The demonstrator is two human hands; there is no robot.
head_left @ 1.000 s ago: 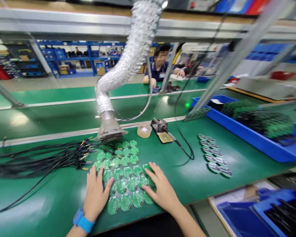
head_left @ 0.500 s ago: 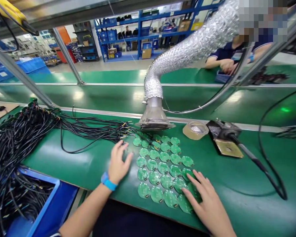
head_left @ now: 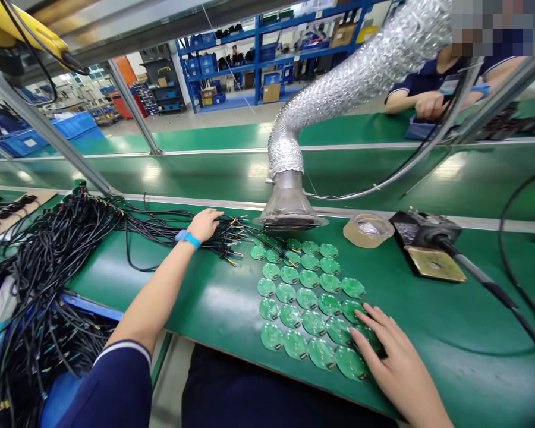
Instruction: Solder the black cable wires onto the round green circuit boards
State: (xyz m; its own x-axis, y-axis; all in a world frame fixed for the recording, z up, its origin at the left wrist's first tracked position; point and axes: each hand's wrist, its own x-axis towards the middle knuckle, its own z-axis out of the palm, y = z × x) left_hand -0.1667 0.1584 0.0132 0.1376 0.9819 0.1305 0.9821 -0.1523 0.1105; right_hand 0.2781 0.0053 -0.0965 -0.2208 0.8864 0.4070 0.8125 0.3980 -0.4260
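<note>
My left hand point(head_left: 204, 224), with a blue band at the wrist, lies over a bundle of black cables point(head_left: 169, 230). Its fingers point right, stretched out, and I see nothing gripped in them. Stripped cable ends with yellow and white wires point(head_left: 234, 238) fan out just beyond its fingertips. Round green circuit boards point(head_left: 309, 279) lie in rows on the green bench in front of me. Over the right edge of these rows rests my right hand point(head_left: 395, 351), fingers spread. Its fingertips touch or hover just above the boards; which one I cannot tell.
A fume hood point(head_left: 289, 205) on a silver duct hangs behind the boards. Tape point(head_left: 368, 230) and a soldering iron in its stand point(head_left: 432, 238) sit to the right. More cables point(head_left: 66, 226) pile up left, above a blue bin point(head_left: 93, 306). Across the bench a person point(head_left: 428, 107) works.
My left hand has moved left and away from me, from beside the boards onto the cable bundle. My right hand stays at the boards. The view has shifted slightly.
</note>
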